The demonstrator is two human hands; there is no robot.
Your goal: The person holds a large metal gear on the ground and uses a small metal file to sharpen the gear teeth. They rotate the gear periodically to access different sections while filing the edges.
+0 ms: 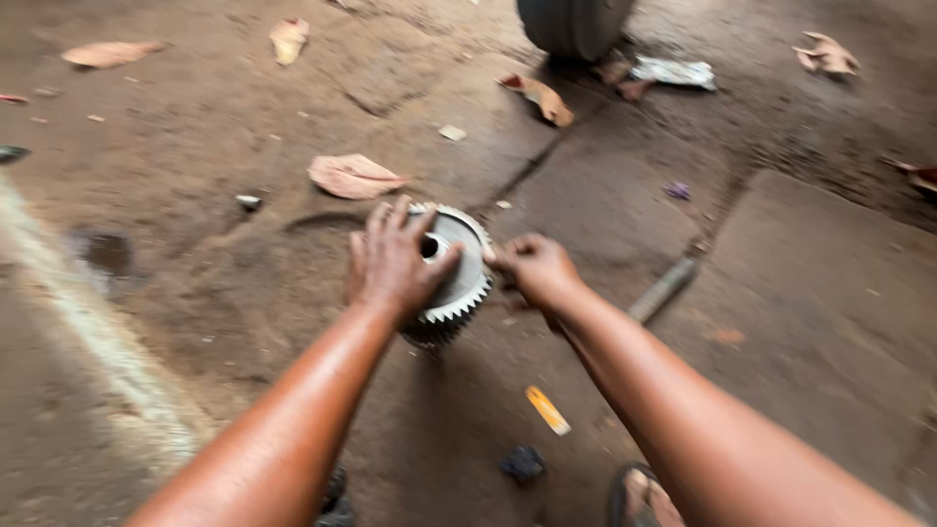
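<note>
A grey metal gear with fine teeth around its rim and a round hole in the middle stands on the dirty concrete floor. My left hand lies over its left side, fingers spread across the face and thumb near the centre hole. My right hand presses against the gear's right edge with curled fingers. The picture is blurred by motion, so the exact grip is hard to make out.
A metal rod lies on the floor just right of my right hand. A small yellow object and a dark scrap lie nearer me, and my sandalled foot shows. A tyre stands at the back, with dry leaves scattered around.
</note>
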